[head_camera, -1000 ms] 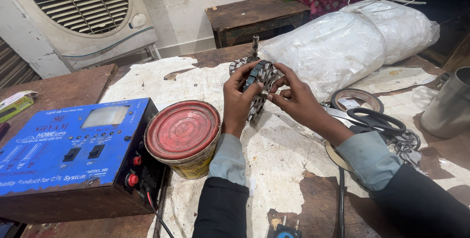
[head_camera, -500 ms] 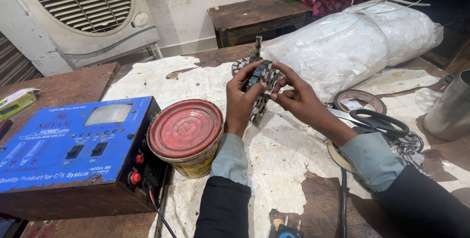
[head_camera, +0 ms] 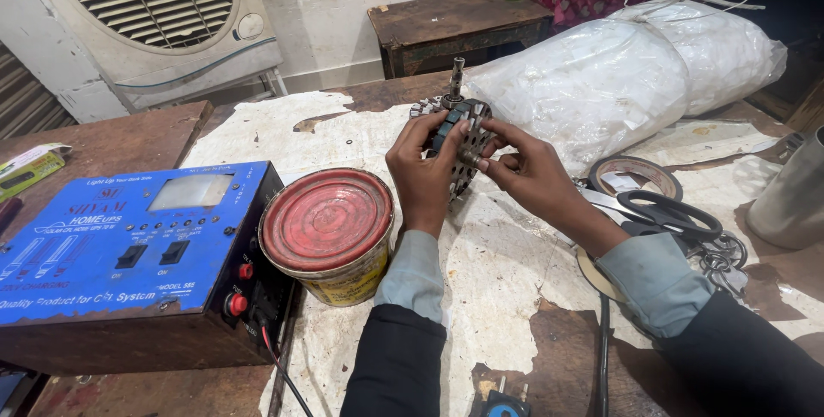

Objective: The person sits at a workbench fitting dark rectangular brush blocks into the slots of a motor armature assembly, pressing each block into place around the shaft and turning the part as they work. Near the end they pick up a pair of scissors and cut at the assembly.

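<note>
Slotted fan-motor stator point(head_camera: 463, 138) with upright shaft, held above the worn white-covered workbench point(head_camera: 515, 271), large white plastic sack point(head_camera: 618, 74) behind, blue power unit point(head_camera: 120, 245) far left, red-lidded tin point(head_camera: 328, 232) beside the left hand point(head_camera: 422, 172) gripping the stator's side, right hand point(head_camera: 528, 172) fingertips pinching its front edge.

A person is standing at a worn bench point(head_camera: 515, 297), gripping a round slotted metal core with a shaft point(head_camera: 463, 138) between the left hand point(head_camera: 425, 168) and the right hand point(head_camera: 528, 168), fingertips pressing on its face. Just left of the left wrist a tin with a red lid point(head_camera: 328, 232) is sitting beside a blue power unit point(head_camera: 129, 245). Black-handled scissors point(head_camera: 665, 211) and a tape roll point(head_camera: 635, 172) are lying by the right forearm, and a big white plastic-wrapped bundle point(head_camera: 627, 74) is resting behind the hands.
</note>
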